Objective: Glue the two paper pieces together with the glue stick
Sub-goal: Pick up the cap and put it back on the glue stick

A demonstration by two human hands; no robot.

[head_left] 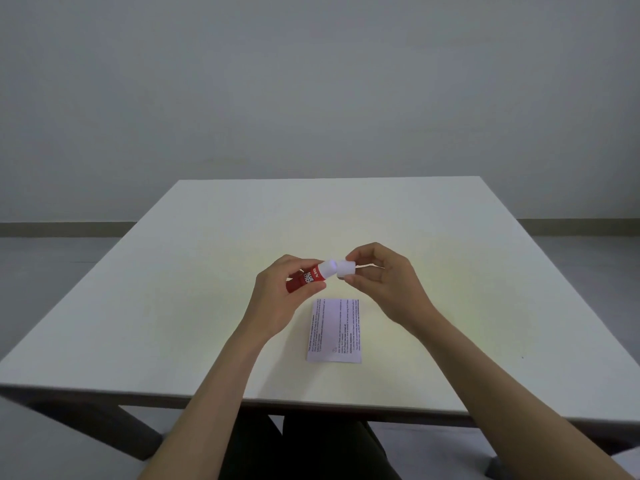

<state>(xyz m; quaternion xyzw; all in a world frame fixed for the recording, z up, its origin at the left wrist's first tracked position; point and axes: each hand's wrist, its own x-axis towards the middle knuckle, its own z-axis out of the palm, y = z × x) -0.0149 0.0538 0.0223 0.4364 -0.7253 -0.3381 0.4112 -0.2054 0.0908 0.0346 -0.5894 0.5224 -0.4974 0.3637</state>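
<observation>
A pale square table (207, 271) stands before a plain grey wall, with a grey floor showing either side. Above the table's middle, the left hand (277, 296) grips the red glue stick (308, 278); the right hand (384, 282) pinches its white cap (346, 270), just off the tip. Printed paper (334, 332) lies flat on the table below both hands.

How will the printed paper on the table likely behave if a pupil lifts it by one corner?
The paper looks thin and lies flat on the table, so it would probably droop and feel very light. Nothing weighs it down, so a push should slide it easily.
</observation>
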